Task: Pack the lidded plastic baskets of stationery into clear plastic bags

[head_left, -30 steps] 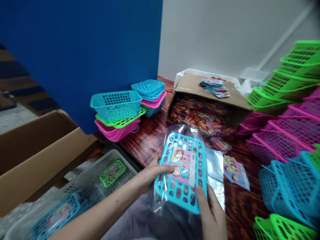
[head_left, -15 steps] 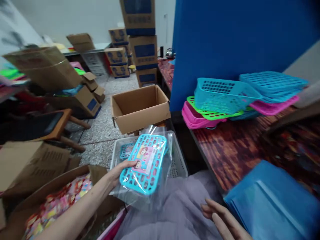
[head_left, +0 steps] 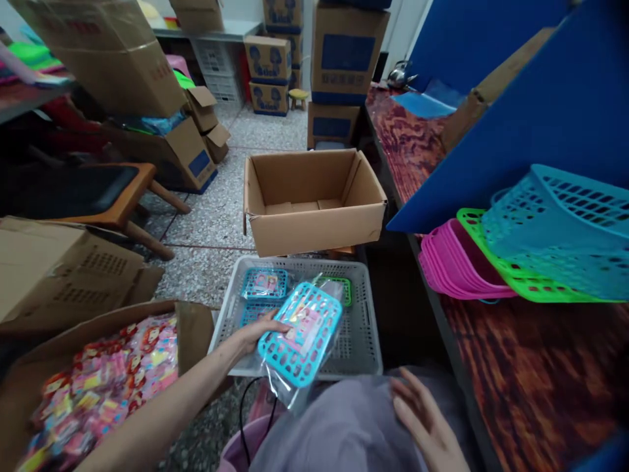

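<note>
My left hand (head_left: 260,330) grips a light-blue plastic basket (head_left: 318,347) packed in a clear plastic bag, thumb on top over its pink cartoon card. The bag's loose end hangs toward my lap. Under and behind it stands a pale grey crate (head_left: 372,334). Inside the crate lie blue bagged baskets (head_left: 249,283) on the left and a green bagged basket (head_left: 348,292) on the right, partly covered by the one I hold. My right hand (head_left: 425,419) is over my lap by the table edge, fingers apart, holding nothing.
An open cardboard box (head_left: 314,229) stands just beyond the crate. At left, a carton holds many small pink packets (head_left: 105,380), near a wooden stool (head_left: 132,177). On the right-hand table (head_left: 496,367) are stacked pink baskets (head_left: 459,262), a blue basket (head_left: 565,229) and a blue panel (head_left: 491,157).
The view has turned left and down, so the table's baskets sit farther right. The bagged basket, still in my left hand, is now over the crate. My right hand is farther from the blue sheets.
</note>
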`<action>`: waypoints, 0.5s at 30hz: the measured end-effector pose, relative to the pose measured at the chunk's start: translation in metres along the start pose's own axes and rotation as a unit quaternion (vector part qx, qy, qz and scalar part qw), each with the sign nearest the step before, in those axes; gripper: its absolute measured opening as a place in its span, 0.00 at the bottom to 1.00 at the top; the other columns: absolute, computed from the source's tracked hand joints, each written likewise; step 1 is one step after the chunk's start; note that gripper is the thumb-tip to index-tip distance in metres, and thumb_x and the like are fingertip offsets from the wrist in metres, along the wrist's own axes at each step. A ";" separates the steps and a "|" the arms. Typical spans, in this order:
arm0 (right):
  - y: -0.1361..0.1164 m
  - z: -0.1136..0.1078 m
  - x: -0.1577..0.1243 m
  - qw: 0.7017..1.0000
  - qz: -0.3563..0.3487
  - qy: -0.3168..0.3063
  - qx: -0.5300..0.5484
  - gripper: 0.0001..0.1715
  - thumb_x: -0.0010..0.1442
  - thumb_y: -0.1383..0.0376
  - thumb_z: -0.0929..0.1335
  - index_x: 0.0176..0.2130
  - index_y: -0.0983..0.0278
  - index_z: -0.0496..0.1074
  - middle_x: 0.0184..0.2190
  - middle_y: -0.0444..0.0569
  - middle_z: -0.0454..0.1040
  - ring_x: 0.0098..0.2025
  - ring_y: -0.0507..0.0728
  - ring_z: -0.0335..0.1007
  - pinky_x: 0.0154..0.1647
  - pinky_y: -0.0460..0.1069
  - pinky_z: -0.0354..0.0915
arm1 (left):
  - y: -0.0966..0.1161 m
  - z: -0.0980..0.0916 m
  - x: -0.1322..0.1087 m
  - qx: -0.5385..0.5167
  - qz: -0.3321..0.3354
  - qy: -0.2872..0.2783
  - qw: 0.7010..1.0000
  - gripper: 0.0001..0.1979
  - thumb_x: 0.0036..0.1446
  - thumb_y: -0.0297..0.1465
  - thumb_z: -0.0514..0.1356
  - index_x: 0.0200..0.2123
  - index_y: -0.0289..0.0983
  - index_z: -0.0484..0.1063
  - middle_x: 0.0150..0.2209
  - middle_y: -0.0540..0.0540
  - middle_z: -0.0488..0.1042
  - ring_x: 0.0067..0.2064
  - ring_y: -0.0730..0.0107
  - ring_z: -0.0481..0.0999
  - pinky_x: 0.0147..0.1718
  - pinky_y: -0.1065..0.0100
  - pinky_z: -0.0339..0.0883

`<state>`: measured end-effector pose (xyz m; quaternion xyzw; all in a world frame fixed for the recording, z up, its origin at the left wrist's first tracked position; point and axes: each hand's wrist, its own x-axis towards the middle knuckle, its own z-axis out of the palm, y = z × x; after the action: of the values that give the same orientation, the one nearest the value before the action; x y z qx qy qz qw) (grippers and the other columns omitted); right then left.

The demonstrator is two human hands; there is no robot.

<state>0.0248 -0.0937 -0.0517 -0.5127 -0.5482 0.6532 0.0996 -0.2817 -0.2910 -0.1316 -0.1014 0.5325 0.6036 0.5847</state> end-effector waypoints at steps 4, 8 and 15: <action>-0.030 0.024 0.029 0.998 0.025 -0.024 0.061 0.48 0.57 0.43 0.69 0.68 0.55 0.51 0.64 0.58 0.63 0.61 0.66 0.66 0.55 0.64 0.66 | -0.001 0.059 0.006 -0.018 0.013 -0.108 0.994 0.40 0.39 0.28 0.74 0.57 0.38 0.63 0.51 0.37 0.77 0.43 0.54 0.81 0.39 0.59 0.77; -0.050 0.029 0.028 0.985 0.037 -0.099 0.137 0.44 0.61 0.40 0.61 0.69 0.52 0.49 0.62 0.57 0.67 0.56 0.68 0.71 0.51 0.67 0.68 | -0.003 0.110 -0.002 -0.011 0.003 -0.164 0.986 0.42 0.39 0.28 0.74 0.57 0.39 0.61 0.49 0.38 0.76 0.42 0.56 0.81 0.38 0.60 0.77; -0.055 0.000 0.023 0.973 0.105 -0.086 0.184 0.40 0.59 0.44 0.66 0.65 0.56 0.61 0.56 0.54 0.74 0.56 0.70 0.71 0.56 0.70 0.64 | 0.010 0.142 -0.020 0.108 -0.046 -0.169 0.979 0.40 0.37 0.29 0.74 0.55 0.38 0.64 0.49 0.39 0.75 0.44 0.55 0.80 0.35 0.63 0.76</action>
<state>-0.0096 -0.0569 -0.0199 -0.4818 -0.3683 0.7916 0.0755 -0.2131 -0.1927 -0.0526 0.0417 0.4832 0.5233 0.7007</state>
